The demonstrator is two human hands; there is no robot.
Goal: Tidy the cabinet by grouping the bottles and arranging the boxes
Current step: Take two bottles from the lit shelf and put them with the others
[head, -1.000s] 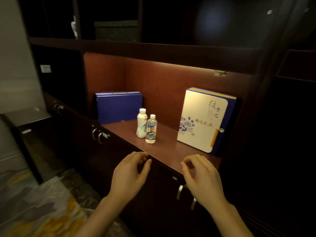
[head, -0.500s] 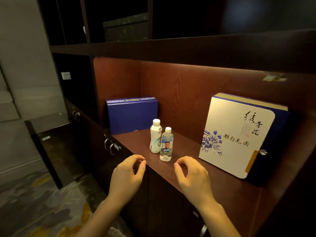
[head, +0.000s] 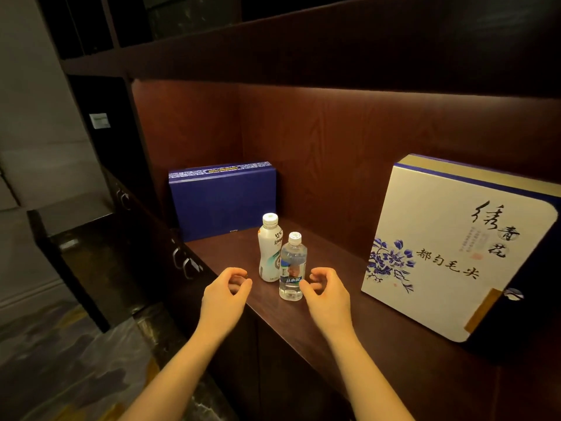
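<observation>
Both hands hang over the front edge of the cabinet shelf (head: 349, 335), empty and half curled. The left hand (head: 223, 296) sits just left of the clear water bottle (head: 292, 266), its fingers bent toward the thumb with a small gap between, touching nothing. The right hand (head: 326, 294) is just right of that bottle, fingers hooked; its thumb tip looks close to the bottle's base, though contact cannot be told. Behind the clear bottle and touching it stands the white bottle (head: 269, 247). The blue box (head: 223, 200) stands further back left; the cream box (head: 449, 247) leans well to the right.

Both hands, left (head: 223, 294) and right (head: 326, 294), curl empty beside two bottles (head: 293, 265).
</observation>
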